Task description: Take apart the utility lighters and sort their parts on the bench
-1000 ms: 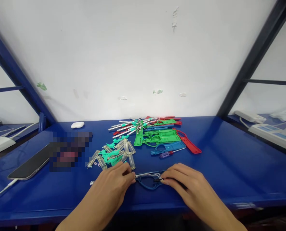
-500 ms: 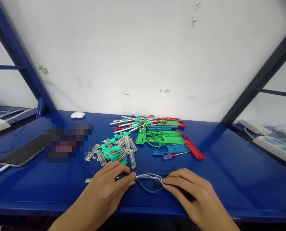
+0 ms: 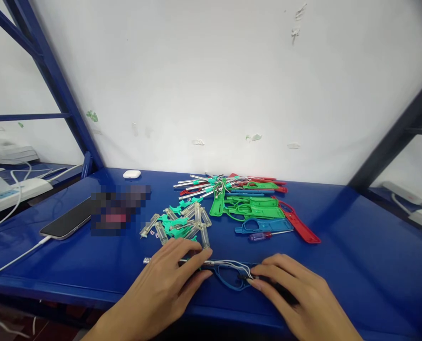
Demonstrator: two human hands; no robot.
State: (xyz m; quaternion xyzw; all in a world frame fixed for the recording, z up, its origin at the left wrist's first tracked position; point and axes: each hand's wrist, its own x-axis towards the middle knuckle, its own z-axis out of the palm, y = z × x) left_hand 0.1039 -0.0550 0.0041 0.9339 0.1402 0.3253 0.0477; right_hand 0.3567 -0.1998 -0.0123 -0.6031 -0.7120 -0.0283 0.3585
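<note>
A blue lighter half-shell [image 3: 229, 285] with a looped trigger guard lies near the table's front edge, between my hands. My left hand [image 3: 168, 279] is curled over a silver metal tube [image 3: 147, 260] along the shell's left part, index finger above and thumb below. White wires [image 3: 232, 262] run from the tube toward the right. With its thumb and fingertips, my right hand [image 3: 292, 286] pinches the wires' end by a small black part [image 3: 243, 277] at the shell's handle side. My right hand hides much of the handle.
Clear fuel tanks [image 3: 204, 235] and teal triggers [image 3: 177, 222] lie heaped beyond my left hand. Behind them are wired metal tubes [image 3: 188, 185]. Green shells [image 3: 261, 208], a red shell [image 3: 301, 227], another blue shell [image 3: 264, 224] and a screwdriver [image 3: 261, 236] lie rightward. A charging phone [image 3: 68, 220] is left.
The view has turned left, so everything sits further right in the picture. My left thumb has parted somewhat from the index finger. My right hand keeps its pinch.
</note>
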